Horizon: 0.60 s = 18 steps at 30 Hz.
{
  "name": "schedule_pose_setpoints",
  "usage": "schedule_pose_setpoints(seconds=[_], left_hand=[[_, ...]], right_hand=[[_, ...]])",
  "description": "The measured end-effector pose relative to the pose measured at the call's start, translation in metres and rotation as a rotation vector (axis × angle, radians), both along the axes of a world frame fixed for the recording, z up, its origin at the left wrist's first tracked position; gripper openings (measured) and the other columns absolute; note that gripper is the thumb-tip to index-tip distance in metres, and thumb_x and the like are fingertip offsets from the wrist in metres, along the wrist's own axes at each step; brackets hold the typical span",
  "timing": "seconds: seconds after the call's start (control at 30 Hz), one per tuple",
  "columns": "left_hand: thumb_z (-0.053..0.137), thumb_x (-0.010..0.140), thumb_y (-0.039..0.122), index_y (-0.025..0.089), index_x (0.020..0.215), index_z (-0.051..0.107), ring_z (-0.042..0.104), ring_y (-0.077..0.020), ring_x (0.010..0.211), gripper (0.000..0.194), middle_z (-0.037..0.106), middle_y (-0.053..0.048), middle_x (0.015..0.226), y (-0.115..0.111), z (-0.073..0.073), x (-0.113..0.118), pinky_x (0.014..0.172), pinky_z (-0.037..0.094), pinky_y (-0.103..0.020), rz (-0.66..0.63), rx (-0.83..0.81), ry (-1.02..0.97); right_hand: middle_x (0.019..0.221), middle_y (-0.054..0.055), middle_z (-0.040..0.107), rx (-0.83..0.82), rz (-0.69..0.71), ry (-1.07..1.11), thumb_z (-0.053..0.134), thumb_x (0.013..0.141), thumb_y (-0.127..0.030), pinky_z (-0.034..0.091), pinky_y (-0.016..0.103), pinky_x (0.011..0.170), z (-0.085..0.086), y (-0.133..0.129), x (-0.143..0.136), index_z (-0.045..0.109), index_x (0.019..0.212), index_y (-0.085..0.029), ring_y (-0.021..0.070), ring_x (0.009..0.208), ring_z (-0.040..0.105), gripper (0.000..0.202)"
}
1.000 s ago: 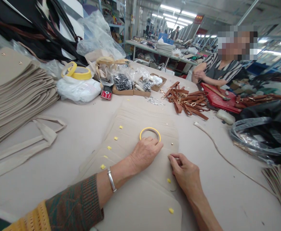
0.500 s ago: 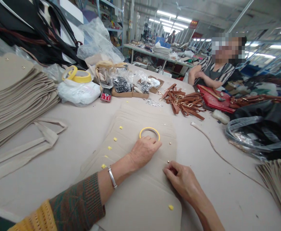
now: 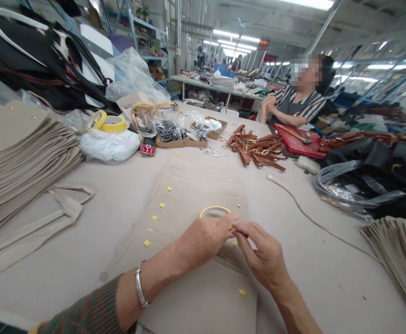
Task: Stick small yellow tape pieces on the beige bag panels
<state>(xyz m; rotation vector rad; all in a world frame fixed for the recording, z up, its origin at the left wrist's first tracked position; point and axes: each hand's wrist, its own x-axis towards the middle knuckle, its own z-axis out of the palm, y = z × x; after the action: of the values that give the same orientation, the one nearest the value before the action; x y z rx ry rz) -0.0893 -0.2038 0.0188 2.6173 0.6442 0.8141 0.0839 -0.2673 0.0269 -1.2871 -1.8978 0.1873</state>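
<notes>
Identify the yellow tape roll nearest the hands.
The roll held in the left hand; the other two rolls sit together on the white plastic bundle.

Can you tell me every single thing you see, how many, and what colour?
tape roll: one, yellow, at the left hand
fabric pieces: several, beige, overlapping under the hands
tape bits: several, yellow, on the pieces
spare rolls: two, yellow, back left
plastic bundle: one, white, under the spare rolls
stacks: two, beige, left and right
phone: one, red and dark, beside boxes
boxes: several, brown, back middle
straps: a pile, brown, back right
cord: one, beige, right
person: one, striped sleeves, behind the table
table: one, pale, underneath
background things: too many to count
bracelet: one, silver, left wrist
left hand: one, centre
right hand: one, fingertips meeting the left's
</notes>
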Motion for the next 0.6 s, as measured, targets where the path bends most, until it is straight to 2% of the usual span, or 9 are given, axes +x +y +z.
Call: schedule_pose_setpoints(seconds=[0.1,0.23,0.4,0.47,0.6], left_hand=[[0.040,0.099,0.025,0.014,0.126,0.038,0.067,-0.0187,0.091,0.029,0.068,-0.008,0.099,-0.005,-0.001,0.000,0.074,0.054,-0.029,-0.026,-0.036,0.004],[0.038,0.099,0.021,0.018,0.105,0.048,0.064,-0.0174,0.087,0.012,0.065,-0.004,0.092,-0.008,0.000,-0.002,0.075,0.051,-0.027,-0.029,-0.121,0.059],[0.040,0.096,0.019,0.019,0.090,0.051,0.058,-0.0157,0.075,0.013,0.060,-0.001,0.080,-0.004,0.004,-0.001,0.066,0.046,-0.025,0.047,-0.084,0.126],[0.040,0.095,0.017,0.018,0.087,0.051,0.056,-0.0151,0.071,0.014,0.058,0.000,0.078,-0.002,0.006,0.000,0.063,0.043,-0.024,0.060,-0.024,0.125],[0.038,0.092,0.014,0.018,0.081,0.051,0.052,-0.0150,0.065,0.018,0.055,-0.001,0.074,-0.003,0.006,0.004,0.055,0.037,-0.025,0.073,0.127,0.055]], right_hand=[[0.083,0.004,0.068,0.043,0.020,-0.063,0.049,0.089,-0.009,0.051,0.026,0.071,-0.003,-0.002,-0.003,0.061,0.092,-0.020,0.0137,0.078,0.063,0.017],[0.069,0.000,0.062,0.078,-0.064,-0.104,0.051,0.085,-0.008,0.046,0.023,0.060,-0.009,-0.005,-0.005,0.059,0.082,-0.019,0.0105,0.060,0.057,0.013],[0.066,-0.001,0.062,0.072,-0.159,-0.067,0.053,0.083,-0.010,0.045,0.022,0.058,-0.010,-0.005,-0.012,0.064,0.081,-0.018,0.0093,0.056,0.057,0.013],[0.063,-0.002,0.062,-0.040,-0.217,0.059,0.055,0.082,-0.016,0.045,0.021,0.056,-0.007,-0.005,-0.015,0.065,0.078,-0.018,0.0097,0.053,0.056,0.011],[0.052,-0.002,0.059,-0.407,-0.295,0.457,0.060,0.080,-0.033,0.044,0.021,0.047,-0.003,0.002,-0.013,0.065,0.072,-0.017,0.0108,0.047,0.054,0.018]])
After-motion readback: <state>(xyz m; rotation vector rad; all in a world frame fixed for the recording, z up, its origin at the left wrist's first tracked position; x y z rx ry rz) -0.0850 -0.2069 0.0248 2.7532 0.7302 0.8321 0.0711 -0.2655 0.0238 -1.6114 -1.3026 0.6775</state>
